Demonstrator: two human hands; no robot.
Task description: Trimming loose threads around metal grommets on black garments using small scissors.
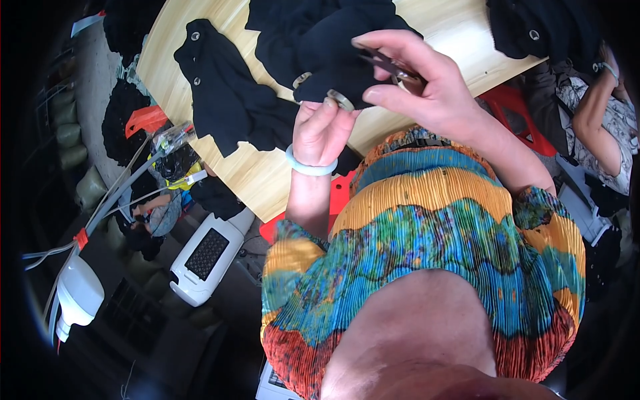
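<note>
My left hand [323, 128], with a pale bangle at the wrist, pinches a round grey-brown button [341, 101] between thumb and fingers. Black knit cloth [333, 47] lies directly beyond it, and a similar button [302, 81] shows at the cloth's edge. To the right, my right hand [430, 83] is closed around small dark thread snips [395, 70], whose blades point left, above the cloth. The snips are apart from the pinched button. A black garment piece [227, 93] with two buttons near its far end lies left of my left hand.
The wooden table [247, 180] has a curved left edge. More black cloth [543, 27] with a button lies at the far right, where another person's arm [597, 113] shows. A white lamp [80, 290] hangs at left; a white machine [210, 257] stands below the table edge.
</note>
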